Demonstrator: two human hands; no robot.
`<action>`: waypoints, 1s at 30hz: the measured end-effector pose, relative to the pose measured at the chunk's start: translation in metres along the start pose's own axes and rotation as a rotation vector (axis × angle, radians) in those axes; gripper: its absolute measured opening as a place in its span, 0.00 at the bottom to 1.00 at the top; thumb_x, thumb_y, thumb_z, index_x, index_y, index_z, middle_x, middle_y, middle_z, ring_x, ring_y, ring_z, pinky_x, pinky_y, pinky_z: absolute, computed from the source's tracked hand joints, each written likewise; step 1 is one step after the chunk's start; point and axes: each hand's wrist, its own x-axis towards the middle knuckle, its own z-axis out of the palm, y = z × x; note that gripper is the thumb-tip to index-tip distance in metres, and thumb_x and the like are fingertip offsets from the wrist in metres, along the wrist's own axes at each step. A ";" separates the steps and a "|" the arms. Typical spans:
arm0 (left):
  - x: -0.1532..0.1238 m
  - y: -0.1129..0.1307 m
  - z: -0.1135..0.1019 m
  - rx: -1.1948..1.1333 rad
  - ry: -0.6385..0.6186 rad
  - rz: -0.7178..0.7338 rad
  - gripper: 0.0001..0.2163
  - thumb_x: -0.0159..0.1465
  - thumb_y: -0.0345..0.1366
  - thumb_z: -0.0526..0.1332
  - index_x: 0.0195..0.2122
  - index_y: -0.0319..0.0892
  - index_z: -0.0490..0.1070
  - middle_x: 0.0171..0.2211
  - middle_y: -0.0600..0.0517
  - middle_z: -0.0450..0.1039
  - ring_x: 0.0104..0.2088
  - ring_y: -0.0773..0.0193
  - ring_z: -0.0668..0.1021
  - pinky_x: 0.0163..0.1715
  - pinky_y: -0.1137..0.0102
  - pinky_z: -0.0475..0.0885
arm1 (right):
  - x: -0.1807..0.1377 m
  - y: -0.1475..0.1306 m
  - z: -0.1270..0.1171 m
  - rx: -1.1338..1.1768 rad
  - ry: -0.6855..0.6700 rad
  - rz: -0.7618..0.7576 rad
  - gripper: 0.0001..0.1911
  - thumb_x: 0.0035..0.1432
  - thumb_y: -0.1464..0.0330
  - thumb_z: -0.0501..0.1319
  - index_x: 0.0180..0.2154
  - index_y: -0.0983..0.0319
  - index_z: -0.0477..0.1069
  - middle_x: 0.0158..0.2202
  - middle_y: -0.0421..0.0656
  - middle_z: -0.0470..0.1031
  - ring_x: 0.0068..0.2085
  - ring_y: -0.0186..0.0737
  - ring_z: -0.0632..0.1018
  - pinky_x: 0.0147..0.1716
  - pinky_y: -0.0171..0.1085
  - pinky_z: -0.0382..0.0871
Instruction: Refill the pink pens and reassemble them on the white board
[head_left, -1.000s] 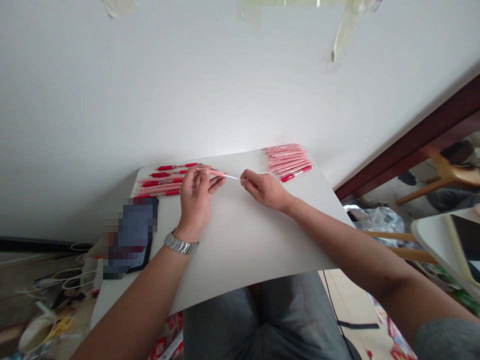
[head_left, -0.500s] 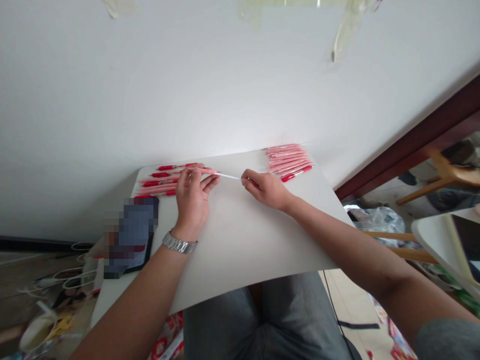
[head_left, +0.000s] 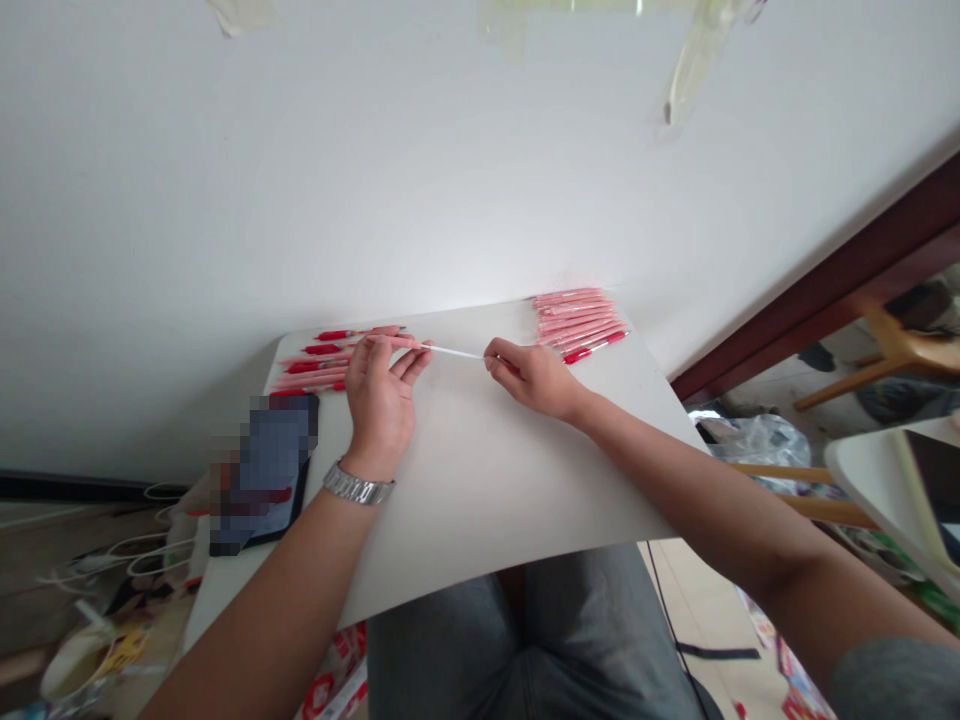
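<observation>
My left hand [head_left: 381,395], with a metal watch at the wrist, pinches a slim pink pen barrel [head_left: 401,342] between thumb and fingertips; its other fingers are spread. From the barrel's right end a thin white pen refill [head_left: 454,351] runs across to my right hand [head_left: 532,378]. The right fingers are closed around the refill's other end, where a bit of red shows, the rest hidden. Behind the left hand lie several red and pink pens [head_left: 319,367]. A pile of pink pen pieces in clear wrap [head_left: 574,315] lies beyond the right hand, with a red-and-clear pen [head_left: 596,347] beside it.
A dark phone or tablet [head_left: 300,480], partly pixelated, lies along the left edge of the white table [head_left: 480,500]. The wall [head_left: 450,200] stands directly behind the table. Cables and clutter are on the floor at left; a wooden chair [head_left: 892,345] is at right.
My left hand has shifted slightly left with the pink barrel, and a little more of the white refill shows between the hands. My right hand has barely moved.
</observation>
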 end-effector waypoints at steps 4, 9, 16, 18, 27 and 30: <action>0.001 0.000 -0.001 -0.012 0.016 -0.009 0.15 0.67 0.50 0.68 0.35 0.43 0.73 0.54 0.47 0.76 0.43 0.61 0.85 0.47 0.66 0.82 | 0.000 0.000 0.000 0.000 -0.002 -0.007 0.13 0.72 0.60 0.53 0.43 0.57 0.73 0.25 0.36 0.66 0.26 0.35 0.64 0.30 0.34 0.54; 0.001 0.002 0.001 0.002 0.023 0.005 0.16 0.67 0.51 0.68 0.34 0.43 0.73 0.54 0.47 0.76 0.42 0.61 0.85 0.45 0.67 0.82 | 0.000 0.000 -0.001 0.001 -0.007 -0.005 0.13 0.72 0.60 0.53 0.43 0.58 0.73 0.25 0.36 0.66 0.26 0.35 0.64 0.30 0.34 0.54; 0.002 0.000 -0.002 0.031 0.029 0.049 0.14 0.69 0.51 0.66 0.38 0.46 0.73 0.49 0.49 0.78 0.43 0.60 0.86 0.47 0.64 0.82 | 0.000 0.000 -0.001 0.008 -0.010 0.006 0.13 0.72 0.60 0.52 0.43 0.57 0.73 0.25 0.37 0.66 0.26 0.35 0.64 0.31 0.35 0.54; 0.003 -0.002 -0.003 0.025 0.039 0.042 0.14 0.68 0.52 0.67 0.39 0.46 0.73 0.46 0.50 0.79 0.42 0.60 0.86 0.47 0.63 0.82 | 0.000 0.000 -0.001 0.009 -0.008 0.011 0.13 0.72 0.60 0.53 0.43 0.57 0.73 0.25 0.36 0.66 0.26 0.35 0.63 0.30 0.35 0.54; 0.000 0.002 0.000 0.029 0.009 0.030 0.15 0.68 0.52 0.68 0.42 0.45 0.77 0.45 0.48 0.79 0.41 0.61 0.86 0.45 0.67 0.82 | 0.000 0.003 0.001 0.016 -0.021 0.009 0.12 0.72 0.60 0.53 0.43 0.57 0.72 0.25 0.36 0.65 0.26 0.35 0.64 0.30 0.35 0.53; -0.005 0.005 0.004 0.050 -0.037 0.041 0.15 0.69 0.51 0.67 0.48 0.46 0.78 0.42 0.49 0.79 0.42 0.60 0.86 0.44 0.67 0.82 | 0.000 0.003 0.003 0.046 -0.064 0.004 0.13 0.73 0.59 0.52 0.45 0.57 0.72 0.25 0.35 0.66 0.26 0.35 0.64 0.30 0.35 0.54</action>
